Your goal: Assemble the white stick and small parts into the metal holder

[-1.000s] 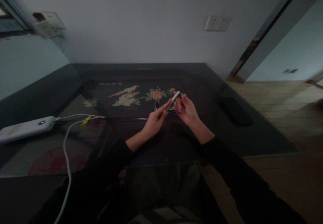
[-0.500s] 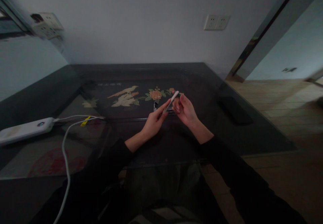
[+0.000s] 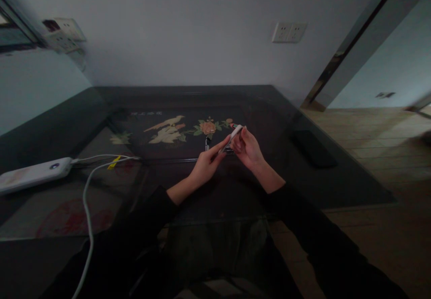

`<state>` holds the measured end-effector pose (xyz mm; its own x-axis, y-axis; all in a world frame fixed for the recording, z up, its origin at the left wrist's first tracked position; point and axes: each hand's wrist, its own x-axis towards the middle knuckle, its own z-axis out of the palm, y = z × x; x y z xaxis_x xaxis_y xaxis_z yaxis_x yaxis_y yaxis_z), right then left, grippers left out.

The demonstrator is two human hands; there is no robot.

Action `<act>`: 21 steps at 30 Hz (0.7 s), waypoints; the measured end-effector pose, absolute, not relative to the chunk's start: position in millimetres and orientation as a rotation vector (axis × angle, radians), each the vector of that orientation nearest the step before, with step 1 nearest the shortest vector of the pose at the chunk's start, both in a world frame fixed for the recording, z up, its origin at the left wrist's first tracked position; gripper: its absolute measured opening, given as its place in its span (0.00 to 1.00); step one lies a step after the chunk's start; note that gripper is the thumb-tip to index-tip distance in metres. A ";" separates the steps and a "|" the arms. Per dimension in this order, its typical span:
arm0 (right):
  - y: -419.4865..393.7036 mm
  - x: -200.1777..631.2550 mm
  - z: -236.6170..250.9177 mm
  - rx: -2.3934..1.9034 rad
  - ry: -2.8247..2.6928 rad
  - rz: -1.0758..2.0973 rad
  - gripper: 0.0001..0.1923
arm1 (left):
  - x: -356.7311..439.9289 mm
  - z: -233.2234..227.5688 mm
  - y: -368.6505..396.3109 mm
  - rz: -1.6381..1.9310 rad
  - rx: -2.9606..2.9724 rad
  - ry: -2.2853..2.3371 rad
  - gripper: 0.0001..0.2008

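Note:
A thin pale strip [image 3: 235, 132] slants up between my hands above the dark table. Its kind is not clear; its upper end curves over towards the right. My left hand [image 3: 209, 159] is closed on the lower end, thumb and fingers pressed together. At the upper end, my right hand [image 3: 247, 147] is closed with its fingertips pinching the strip. A bit of red and green shows just behind that upper end. Beside my left fingertips, a small shiny metal piece [image 3: 207, 143] is visible on the table, its kind unclear.
The dark glossy table [image 3: 208, 200] bears a bird-and-flower picture [image 3: 166, 130]. At left lies a white power bank [image 3: 35, 174] with a white cable [image 3: 88, 213] and yellow tag [image 3: 114, 162]. A black flat phone-like slab [image 3: 314, 150] lies right. Wall sockets [image 3: 289, 32] are behind.
The strip's upper end, straight before, now bends over to the right at my right fingertips. My hands have otherwise stayed nearly in place.

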<state>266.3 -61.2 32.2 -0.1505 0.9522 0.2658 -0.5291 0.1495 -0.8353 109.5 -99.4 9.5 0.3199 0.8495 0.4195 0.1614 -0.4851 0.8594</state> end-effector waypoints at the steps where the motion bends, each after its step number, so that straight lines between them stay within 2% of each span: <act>1: -61.2 266.4 32.5 -0.528 -1.044 1.412 0.23 | 108.9 9.2 -98.6 1.191 1.856 0.907 0.26; 5: -61.6 266.8 34.6 -0.449 -1.047 1.439 0.19 | 107.1 9.3 -95.9 1.195 1.835 0.949 0.27; 9: -62.1 267.4 36.1 -0.406 -1.048 1.434 0.23 | 106.9 10.9 -94.6 1.265 1.784 0.925 0.26; 21: -58.2 267.6 28.6 -0.438 -1.020 1.455 0.20 | 112.0 14.3 -104.6 1.177 1.804 0.873 0.27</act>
